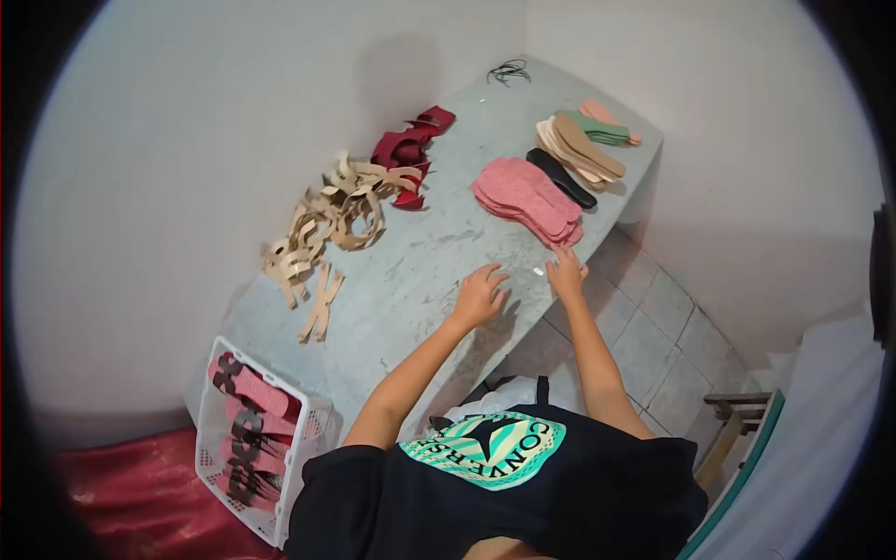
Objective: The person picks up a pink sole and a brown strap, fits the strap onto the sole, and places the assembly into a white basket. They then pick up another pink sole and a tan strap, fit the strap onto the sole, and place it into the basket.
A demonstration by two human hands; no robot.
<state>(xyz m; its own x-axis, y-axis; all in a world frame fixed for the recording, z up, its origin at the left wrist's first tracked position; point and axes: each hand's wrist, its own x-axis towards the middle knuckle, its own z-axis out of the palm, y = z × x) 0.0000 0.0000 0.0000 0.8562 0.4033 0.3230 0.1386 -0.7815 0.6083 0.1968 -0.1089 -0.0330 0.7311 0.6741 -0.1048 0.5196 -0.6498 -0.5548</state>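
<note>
My left hand hovers low over the grey table, its fingers spread and nothing in them. Near the table's front edge, my right hand has its fingers apart, with the fingertips right at the near end of a stack of pink shoe insoles. A small white scrap lies on the table just left of that hand. Against the far side of the pink stack rests a black insole.
Beige insoles and green ones lie farther back. Beige straps and dark red pieces are heaped along the wall, black cords at the far corner. A white basket with pink-and-black pieces stands at the left.
</note>
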